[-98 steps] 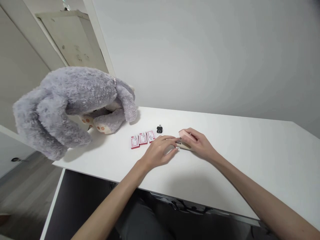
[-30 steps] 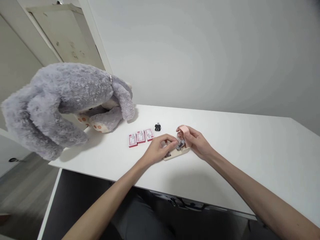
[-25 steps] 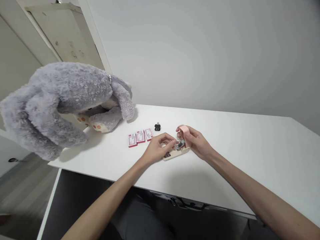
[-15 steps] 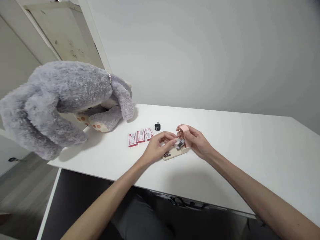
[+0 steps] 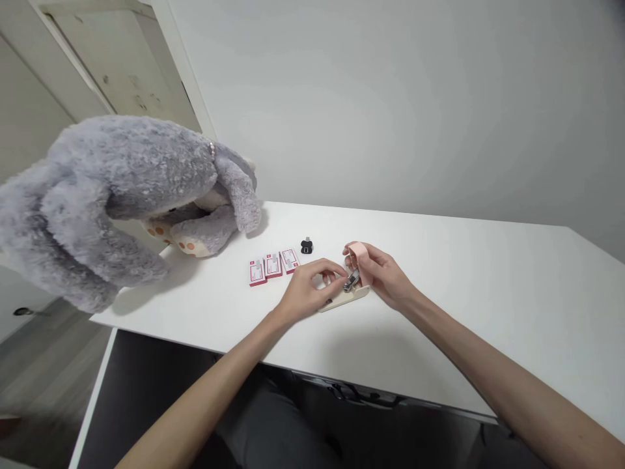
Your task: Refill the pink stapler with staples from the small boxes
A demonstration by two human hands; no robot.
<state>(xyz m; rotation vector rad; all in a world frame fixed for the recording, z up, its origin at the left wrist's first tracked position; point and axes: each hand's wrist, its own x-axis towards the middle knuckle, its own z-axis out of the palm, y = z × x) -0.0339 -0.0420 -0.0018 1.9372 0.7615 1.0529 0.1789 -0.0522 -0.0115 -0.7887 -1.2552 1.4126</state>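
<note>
A stapler with a pink top [image 5: 360, 253] and a cream base [image 5: 352, 298] sits on the white desk, its top swung up steeply. My right hand [image 5: 389, 276] is closed around the raised top, thumb on the near side. Between top and base the silver metal magazine [image 5: 351, 281] shows, tilted. My left hand [image 5: 308, 286] lies over the base's left end, thumb and forefinger pinched at the magazine's lower tip. Whatever is in that pinch is too small or hidden to make out. The dark patch on the base is mostly covered by my left hand.
Three small red-and-white boxes [image 5: 273, 265] stand in a row left of my left hand. Behind them lies a small black staple remover [image 5: 306, 246]. A large grey plush toy [image 5: 141, 169] leans over the desk's left end. The white desk [image 5: 469, 306] meets a plain wall.
Since the oldest frame, the stapler's pink top has been lifted and its base turned. Lately my left fingertips have shifted slightly in toward the magazine, covering more of the dark patch.
</note>
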